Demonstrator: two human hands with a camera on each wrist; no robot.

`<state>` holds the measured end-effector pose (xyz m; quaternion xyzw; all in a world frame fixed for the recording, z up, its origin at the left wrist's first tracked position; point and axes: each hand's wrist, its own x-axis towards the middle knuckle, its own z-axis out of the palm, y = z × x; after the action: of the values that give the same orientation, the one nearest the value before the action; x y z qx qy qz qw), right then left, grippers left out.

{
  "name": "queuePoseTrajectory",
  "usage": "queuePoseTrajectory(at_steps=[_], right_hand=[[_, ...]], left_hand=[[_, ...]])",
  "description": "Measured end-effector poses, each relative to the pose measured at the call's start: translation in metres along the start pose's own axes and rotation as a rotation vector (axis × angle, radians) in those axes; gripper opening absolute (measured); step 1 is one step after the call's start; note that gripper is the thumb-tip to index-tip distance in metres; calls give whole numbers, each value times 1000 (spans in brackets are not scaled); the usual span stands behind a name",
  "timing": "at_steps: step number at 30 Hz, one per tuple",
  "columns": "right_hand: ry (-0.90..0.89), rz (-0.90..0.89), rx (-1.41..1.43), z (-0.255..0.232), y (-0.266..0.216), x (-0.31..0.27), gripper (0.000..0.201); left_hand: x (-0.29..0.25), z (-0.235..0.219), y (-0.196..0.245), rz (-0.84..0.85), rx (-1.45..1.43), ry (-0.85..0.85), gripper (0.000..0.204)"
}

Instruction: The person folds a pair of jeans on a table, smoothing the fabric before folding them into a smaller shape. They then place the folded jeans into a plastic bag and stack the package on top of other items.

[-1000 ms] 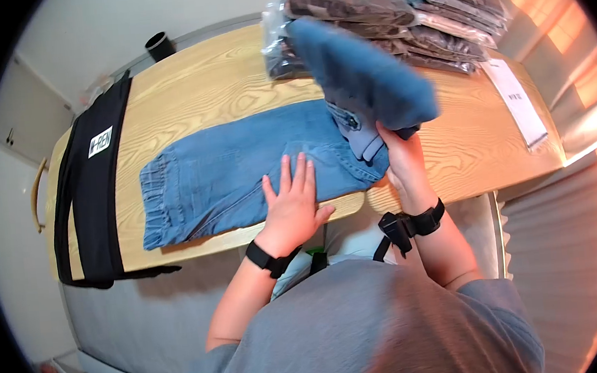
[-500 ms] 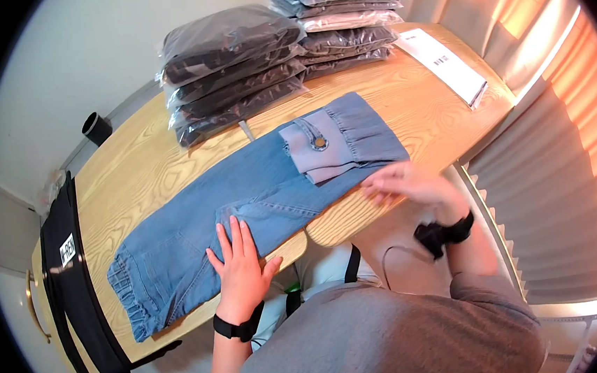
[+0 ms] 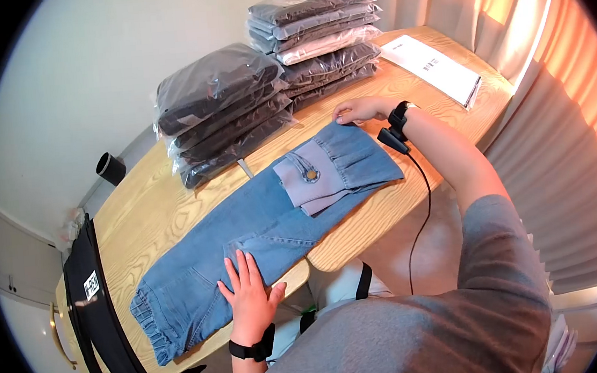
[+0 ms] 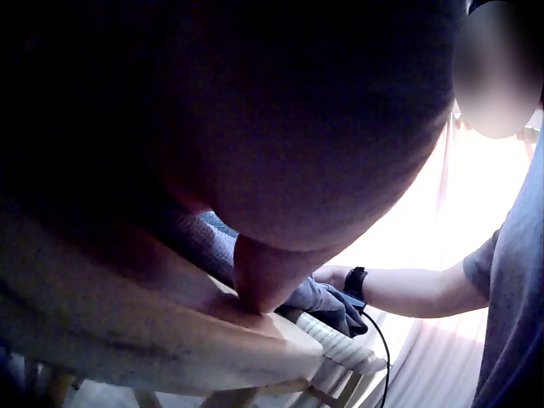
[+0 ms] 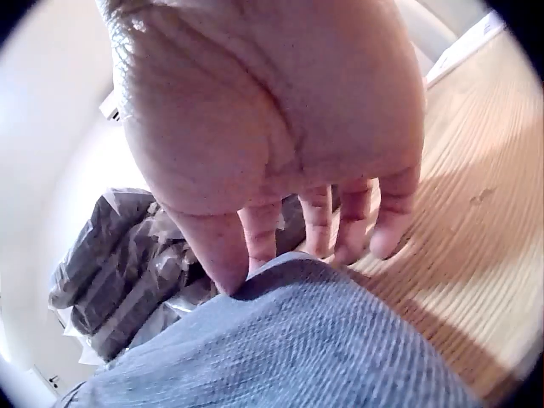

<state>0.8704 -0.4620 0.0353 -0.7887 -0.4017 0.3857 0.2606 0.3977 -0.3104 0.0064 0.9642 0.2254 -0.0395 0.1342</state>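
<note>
A pair of blue jeans lies lengthwise on the wooden table, its elastic waistband at the near left. At the right end the leg is folded back, so a pale turned-out cuff with a button tab faces up. My left hand rests on the near edge of the jeans with fingers spread; it is a dark shape in the left wrist view. At the far right corner my right hand pinches the folded denim between thumb and fingers, as the right wrist view shows.
Stacks of bagged dark garments stand at the back. A white printed packet lies at the right, and a black garment with a white label hangs over the left end. A cable trails from the right wrist.
The right hand lowered the folded leg end onto the jeans, let go, then moved to the far corner and took hold there. The left hand stays on the jeans. The head view has shifted.
</note>
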Motion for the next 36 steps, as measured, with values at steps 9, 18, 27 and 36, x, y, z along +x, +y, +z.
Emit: queuePoseTrajectory(at_steps=[9, 18, 27, 36], right_hand=[[-150, -84, 308, -20, 39, 26, 20], [-87, -176, 374, -18, 55, 29, 10], [123, -296, -349, 71, -34, -141, 74], [583, -243, -291, 137, 7, -140, 75]], left_hand=[[0, 1, 0, -3, -4, 6, 87], [0, 6, -3, 11, 20, 9, 87], [1, 6, 0, 9, 35, 21, 85], [1, 9, -1, 9, 72, 48, 85]])
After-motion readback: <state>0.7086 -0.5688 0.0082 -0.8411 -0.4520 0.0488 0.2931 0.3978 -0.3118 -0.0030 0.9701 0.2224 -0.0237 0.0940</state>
